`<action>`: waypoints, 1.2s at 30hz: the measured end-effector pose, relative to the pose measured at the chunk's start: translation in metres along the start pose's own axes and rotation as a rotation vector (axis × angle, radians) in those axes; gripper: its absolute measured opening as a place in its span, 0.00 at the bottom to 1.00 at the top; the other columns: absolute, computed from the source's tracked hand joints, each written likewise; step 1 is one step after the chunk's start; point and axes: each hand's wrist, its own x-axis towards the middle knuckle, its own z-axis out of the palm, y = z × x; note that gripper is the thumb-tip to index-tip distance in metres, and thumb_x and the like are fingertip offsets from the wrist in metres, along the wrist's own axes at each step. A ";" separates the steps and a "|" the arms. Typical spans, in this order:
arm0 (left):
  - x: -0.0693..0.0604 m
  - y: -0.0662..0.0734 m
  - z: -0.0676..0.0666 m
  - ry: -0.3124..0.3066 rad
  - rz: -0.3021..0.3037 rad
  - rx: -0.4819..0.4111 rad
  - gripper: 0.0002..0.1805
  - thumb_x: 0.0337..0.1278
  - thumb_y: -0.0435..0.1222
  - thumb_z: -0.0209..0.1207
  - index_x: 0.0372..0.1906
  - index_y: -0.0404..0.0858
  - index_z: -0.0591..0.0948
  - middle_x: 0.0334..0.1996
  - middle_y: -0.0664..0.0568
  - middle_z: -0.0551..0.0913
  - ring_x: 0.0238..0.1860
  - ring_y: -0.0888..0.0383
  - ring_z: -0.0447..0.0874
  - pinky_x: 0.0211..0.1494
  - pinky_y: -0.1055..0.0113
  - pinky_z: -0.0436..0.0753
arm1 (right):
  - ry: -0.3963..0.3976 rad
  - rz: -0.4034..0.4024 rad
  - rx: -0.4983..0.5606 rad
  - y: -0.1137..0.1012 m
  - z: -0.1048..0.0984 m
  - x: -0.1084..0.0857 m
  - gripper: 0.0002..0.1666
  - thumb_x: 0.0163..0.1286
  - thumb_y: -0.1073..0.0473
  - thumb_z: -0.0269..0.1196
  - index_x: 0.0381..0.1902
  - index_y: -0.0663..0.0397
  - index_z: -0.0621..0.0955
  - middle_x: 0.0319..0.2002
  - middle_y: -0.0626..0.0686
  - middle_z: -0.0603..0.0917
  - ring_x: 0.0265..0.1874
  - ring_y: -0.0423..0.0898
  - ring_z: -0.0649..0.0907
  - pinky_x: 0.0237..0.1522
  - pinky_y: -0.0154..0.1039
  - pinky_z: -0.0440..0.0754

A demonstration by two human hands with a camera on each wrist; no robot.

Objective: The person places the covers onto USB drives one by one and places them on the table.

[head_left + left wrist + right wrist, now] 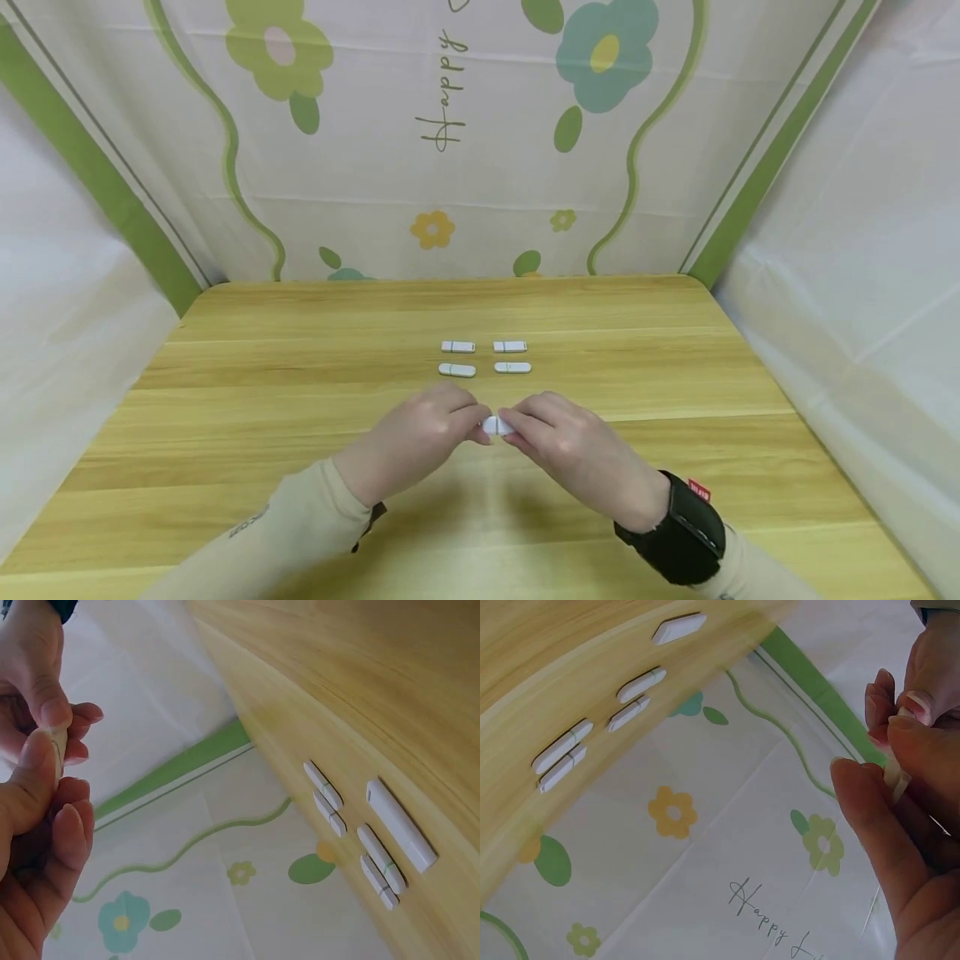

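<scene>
A white capped USB stick (497,426) is held in the air between both hands, mostly covered by the fingers. My left hand (426,435) pinches one end between thumb and fingers. The other end is pinched by my right hand (573,450). Fingertips of the two hands almost meet in the left wrist view, and a narrow strip of the stick (58,750) shows between them. Whether its cap is fully seated I cannot tell.
Several more white USB sticks lie in rows on the wooden table (225,400), among them a squared one (458,347) and a rounded one (457,370). A larger white stick (401,825) lies nearer, hidden in the head view. A flowered cloth (360,167) hangs behind.
</scene>
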 end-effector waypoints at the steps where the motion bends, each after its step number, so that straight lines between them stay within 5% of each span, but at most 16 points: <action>1: 0.000 0.001 0.001 -0.009 0.001 0.002 0.14 0.41 0.35 0.76 0.32 0.32 0.84 0.27 0.52 0.81 0.31 0.58 0.82 0.39 0.76 0.81 | -0.017 0.006 0.000 0.000 0.000 0.000 0.11 0.71 0.60 0.64 0.44 0.63 0.83 0.36 0.50 0.82 0.35 0.42 0.82 0.39 0.28 0.81; 7: 0.000 0.004 0.014 -0.242 -0.075 0.057 0.10 0.48 0.41 0.73 0.30 0.39 0.86 0.24 0.56 0.80 0.27 0.61 0.78 0.32 0.78 0.78 | -0.197 0.115 0.038 0.003 0.008 -0.004 0.15 0.55 0.65 0.76 0.40 0.59 0.86 0.36 0.48 0.82 0.36 0.41 0.82 0.39 0.28 0.80; 12: 0.009 -0.003 0.030 -0.411 -0.207 -0.035 0.07 0.51 0.41 0.72 0.31 0.42 0.87 0.24 0.58 0.80 0.25 0.64 0.76 0.29 0.77 0.76 | -0.233 0.250 0.124 0.015 0.019 -0.009 0.11 0.55 0.64 0.76 0.37 0.58 0.87 0.34 0.48 0.83 0.33 0.41 0.81 0.34 0.28 0.80; 27: 0.036 -0.059 0.090 -0.650 -0.407 -0.237 0.03 0.52 0.37 0.71 0.28 0.44 0.87 0.21 0.65 0.80 0.24 0.65 0.72 0.30 0.72 0.75 | -0.505 0.477 0.233 0.071 0.047 -0.003 0.06 0.57 0.68 0.73 0.32 0.56 0.86 0.31 0.49 0.84 0.31 0.43 0.81 0.33 0.34 0.79; 36: 0.051 -0.066 0.088 -0.707 -0.476 -0.293 0.06 0.55 0.31 0.68 0.25 0.38 0.87 0.15 0.60 0.74 0.20 0.62 0.66 0.26 0.70 0.68 | -0.546 0.505 0.265 0.094 0.062 0.002 0.06 0.54 0.70 0.74 0.28 0.56 0.87 0.27 0.47 0.85 0.26 0.40 0.77 0.32 0.36 0.78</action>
